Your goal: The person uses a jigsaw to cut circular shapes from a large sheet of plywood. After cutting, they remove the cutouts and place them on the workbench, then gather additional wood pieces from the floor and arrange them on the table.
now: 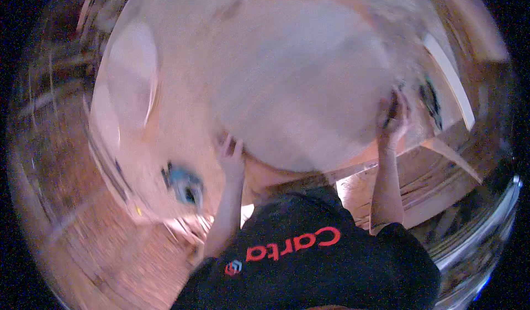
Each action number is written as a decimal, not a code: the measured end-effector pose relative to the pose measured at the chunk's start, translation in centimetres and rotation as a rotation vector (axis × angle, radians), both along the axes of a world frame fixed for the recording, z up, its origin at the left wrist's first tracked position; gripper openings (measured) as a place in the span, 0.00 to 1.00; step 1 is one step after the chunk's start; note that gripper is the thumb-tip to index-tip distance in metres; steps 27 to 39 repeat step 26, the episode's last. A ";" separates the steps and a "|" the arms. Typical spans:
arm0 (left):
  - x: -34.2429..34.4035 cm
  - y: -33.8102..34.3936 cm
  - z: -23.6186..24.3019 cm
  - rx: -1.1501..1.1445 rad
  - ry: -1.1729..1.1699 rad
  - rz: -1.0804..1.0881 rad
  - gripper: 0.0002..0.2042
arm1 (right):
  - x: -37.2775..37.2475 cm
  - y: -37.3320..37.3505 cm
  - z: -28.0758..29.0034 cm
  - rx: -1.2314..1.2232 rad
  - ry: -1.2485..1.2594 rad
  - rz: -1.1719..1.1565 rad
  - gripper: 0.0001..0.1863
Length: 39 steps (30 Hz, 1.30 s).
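A large pale round board (309, 83) lies before me on a work table, blurred by motion. My left hand (231, 151) is at its near left edge, with bent fingers gripping the rim. My right hand (394, 114) is at the right edge of the board, its fingers curled round. Something dark shows between the right thumb and fingers, too smeared to name. The undersides of both hands' grips are hidden.
A blue-grey power tool (185, 184) rests on the table left of my left forearm. Farther left lies a pale curved panel (132, 72). Right of my right hand are a dark, narrow tool (430, 103) and a long white strip (451, 81). Wooden flooring (121, 255) shows below.
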<state>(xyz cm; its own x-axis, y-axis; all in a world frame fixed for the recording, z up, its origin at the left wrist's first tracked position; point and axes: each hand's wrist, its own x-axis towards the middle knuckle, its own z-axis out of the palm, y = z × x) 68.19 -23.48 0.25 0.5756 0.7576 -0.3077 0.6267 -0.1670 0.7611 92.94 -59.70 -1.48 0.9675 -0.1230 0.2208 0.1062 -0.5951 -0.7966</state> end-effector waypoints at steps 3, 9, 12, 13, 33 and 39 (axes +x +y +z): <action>-1.3 -0.5 -0.7 0.115 -0.009 0.031 0.21 | 0.2 -1.4 -2.6 -0.087 -0.009 0.049 0.21; -2.5 -2.6 0.1 0.252 -0.038 0.048 0.24 | 1.1 -0.8 -1.9 -0.064 0.016 0.098 0.22; -4.4 -2.9 -1.5 0.223 -0.165 0.037 0.27 | 1.3 -1.9 -3.4 -0.178 -0.019 0.115 0.23; -4.8 -2.9 -2.0 0.249 -0.146 -0.011 0.28 | 1.0 -2.3 -3.1 -0.210 -0.041 0.126 0.23; -5.5 -2.4 -1.5 0.321 -0.169 -0.063 0.26 | 7.0 -6.5 -3.4 -0.275 0.102 0.267 0.28; -5.5 -2.4 -1.5 0.321 -0.169 -0.063 0.26 | 7.0 -6.5 -3.4 -0.275 0.102 0.267 0.28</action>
